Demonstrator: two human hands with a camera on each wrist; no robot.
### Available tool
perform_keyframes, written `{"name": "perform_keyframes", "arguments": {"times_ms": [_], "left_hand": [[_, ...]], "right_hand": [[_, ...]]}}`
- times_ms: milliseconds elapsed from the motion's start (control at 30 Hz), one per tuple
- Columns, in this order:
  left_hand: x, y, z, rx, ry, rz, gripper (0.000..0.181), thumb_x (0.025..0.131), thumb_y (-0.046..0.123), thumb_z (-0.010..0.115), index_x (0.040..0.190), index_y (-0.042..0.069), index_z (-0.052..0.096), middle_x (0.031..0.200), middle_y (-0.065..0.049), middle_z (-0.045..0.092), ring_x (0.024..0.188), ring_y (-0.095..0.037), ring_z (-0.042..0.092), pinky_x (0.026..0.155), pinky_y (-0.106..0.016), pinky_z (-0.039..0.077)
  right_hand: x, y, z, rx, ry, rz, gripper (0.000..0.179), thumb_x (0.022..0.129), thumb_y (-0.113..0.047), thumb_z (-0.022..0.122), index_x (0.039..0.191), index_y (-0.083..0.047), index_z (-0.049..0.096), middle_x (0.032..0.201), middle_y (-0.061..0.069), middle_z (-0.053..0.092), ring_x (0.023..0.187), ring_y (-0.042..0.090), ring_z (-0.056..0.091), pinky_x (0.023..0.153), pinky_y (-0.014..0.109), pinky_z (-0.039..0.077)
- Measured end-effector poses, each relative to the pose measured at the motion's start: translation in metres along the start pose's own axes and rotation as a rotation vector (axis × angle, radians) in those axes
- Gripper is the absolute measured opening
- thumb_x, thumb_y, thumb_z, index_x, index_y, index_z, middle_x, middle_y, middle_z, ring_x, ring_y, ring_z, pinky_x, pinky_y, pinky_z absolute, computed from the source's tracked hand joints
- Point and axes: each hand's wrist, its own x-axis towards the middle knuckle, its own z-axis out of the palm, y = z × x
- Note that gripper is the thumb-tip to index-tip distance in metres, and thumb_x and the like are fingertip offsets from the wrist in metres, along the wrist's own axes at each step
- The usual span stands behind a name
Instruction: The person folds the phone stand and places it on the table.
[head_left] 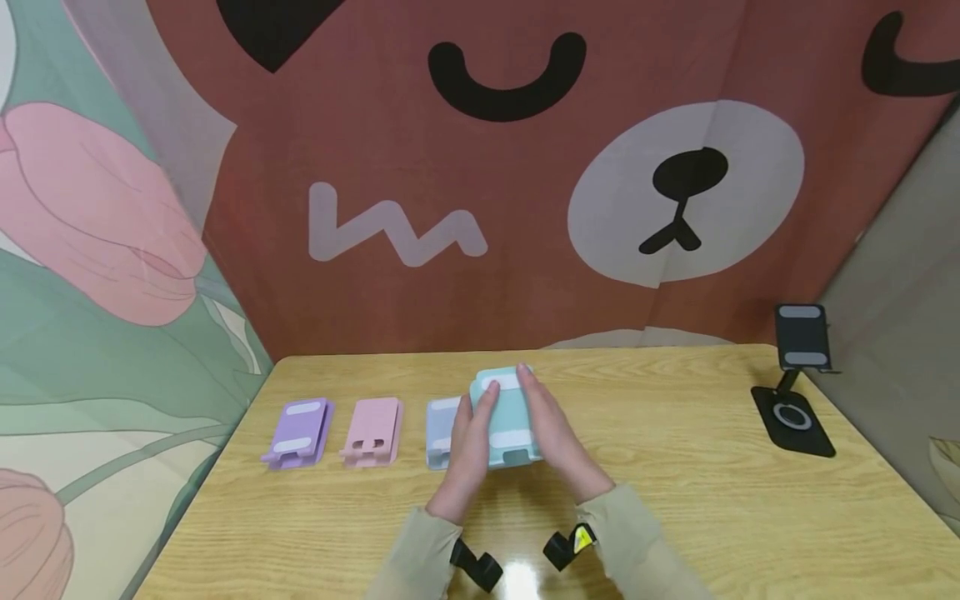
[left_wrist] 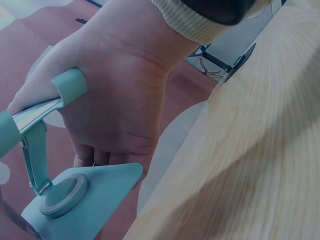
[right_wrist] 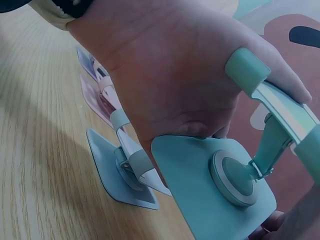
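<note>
A teal folding phone stand (head_left: 510, 412) is held in the air over the table between both hands. My left hand (head_left: 469, 442) grips its left side, thumb laid along the front plate. On the other side, my right hand (head_left: 558, 432) holds the right edge, thumb up near the top. In the right wrist view, the stand's flat base (right_wrist: 185, 170) with its round pivot is partly folded out from the upper plate on a hinged arm. The left wrist view shows the same base (left_wrist: 112, 182) against the left fingers. A light blue phone stand (head_left: 439, 425) is partly hidden behind the left hand.
A pink phone stand (head_left: 373, 427) and a purple one (head_left: 302, 429) lie folded on the wooden table (head_left: 337, 533) at left. An unfolded black phone stand (head_left: 801, 337) stands at the right end. Printed cloth (head_left: 390, 308) hangs behind the table.
</note>
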Motion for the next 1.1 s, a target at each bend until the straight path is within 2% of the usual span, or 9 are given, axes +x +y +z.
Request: {"name": "perform_keyframes", "arguments": {"times_ms": [100, 267, 467, 533, 667, 767, 900, 1100], "left_hand": [[0.0, -0.0004, 0.0003, 0.011, 0.007, -0.003, 0.098, 0.095, 0.071, 0.048, 0.153, -0.005, 0.033, 0.148, -0.024, 0.044, 0.134, -0.036, 0.041, 0.111, -0.055, 0.03], [0.0011, 0.0011, 0.0013, 0.031, 0.003, 0.017, 0.089, 0.096, 0.07, 0.047, 0.147, -0.002, 0.043, 0.132, -0.019, 0.055, 0.118, -0.031, 0.051, 0.103, -0.052, 0.038], [-0.0002, 0.0013, 0.0015, 0.038, 0.001, 0.007, 0.091, 0.096, 0.071, 0.047, 0.149, -0.003, 0.04, 0.134, -0.019, 0.054, 0.12, -0.031, 0.05, 0.104, -0.052, 0.037], [-0.0005, 0.0017, 0.0015, 0.041, 0.002, 0.007, 0.089, 0.096, 0.071, 0.047, 0.147, -0.002, 0.043, 0.13, -0.018, 0.056, 0.116, -0.031, 0.052, 0.102, -0.051, 0.039], [-0.0018, 0.0021, 0.0016, 0.05, 0.009, 0.009, 0.09, 0.096, 0.07, 0.047, 0.148, -0.004, 0.043, 0.132, -0.019, 0.056, 0.119, -0.032, 0.051, 0.104, -0.053, 0.038], [-0.0024, 0.0024, 0.0015, 0.058, 0.009, 0.014, 0.087, 0.097, 0.069, 0.046, 0.145, -0.003, 0.046, 0.129, -0.018, 0.058, 0.116, -0.031, 0.053, 0.103, -0.052, 0.039], [-0.0018, 0.0025, 0.001, 0.063, 0.012, 0.037, 0.076, 0.098, 0.066, 0.048, 0.135, 0.0, 0.055, 0.114, -0.013, 0.062, 0.104, -0.026, 0.056, 0.094, -0.046, 0.044], [-0.0006, 0.0005, 0.0011, 0.045, 0.025, 0.071, 0.065, 0.1, 0.061, 0.051, 0.125, 0.001, 0.061, 0.103, -0.009, 0.064, 0.094, -0.022, 0.058, 0.084, -0.039, 0.047]], "right_hand": [[-0.0006, -0.0004, 0.0, 0.022, -0.01, 0.001, 0.08, 0.098, -0.078, 0.022, 0.118, -0.009, 0.057, 0.094, 0.012, 0.059, 0.083, 0.024, 0.057, 0.073, 0.036, 0.047], [-0.0003, -0.0019, -0.0019, 0.043, -0.034, 0.003, 0.079, 0.098, -0.077, 0.022, 0.118, -0.008, 0.056, 0.091, 0.012, 0.06, 0.078, 0.024, 0.059, 0.069, 0.035, 0.049], [-0.0006, -0.0023, -0.0025, 0.027, -0.033, -0.006, 0.077, 0.099, -0.075, 0.023, 0.117, -0.008, 0.057, 0.091, 0.012, 0.06, 0.079, 0.024, 0.059, 0.07, 0.035, 0.049], [-0.001, -0.0022, -0.0026, 0.01, -0.026, -0.012, 0.077, 0.1, -0.074, 0.022, 0.117, -0.008, 0.057, 0.092, 0.012, 0.059, 0.08, 0.024, 0.058, 0.071, 0.035, 0.049], [-0.0011, -0.0012, -0.0027, -0.01, -0.012, -0.025, 0.076, 0.102, -0.071, 0.023, 0.119, -0.006, 0.058, 0.095, 0.012, 0.059, 0.081, 0.024, 0.058, 0.072, 0.035, 0.048], [-0.0018, 0.0001, -0.0025, -0.017, -0.001, -0.026, 0.076, 0.102, -0.071, 0.024, 0.12, -0.004, 0.058, 0.093, 0.011, 0.06, 0.079, 0.023, 0.059, 0.07, 0.036, 0.05], [-0.0017, 0.003, -0.0021, -0.034, 0.02, -0.016, 0.08, 0.1, -0.074, 0.026, 0.12, -0.004, 0.059, 0.091, 0.011, 0.062, 0.078, 0.024, 0.06, 0.069, 0.036, 0.051], [-0.0021, 0.0059, -0.0019, -0.054, 0.056, -0.001, 0.082, 0.099, -0.075, 0.028, 0.124, -0.004, 0.061, 0.093, 0.011, 0.062, 0.083, 0.024, 0.06, 0.073, 0.036, 0.05]]}}
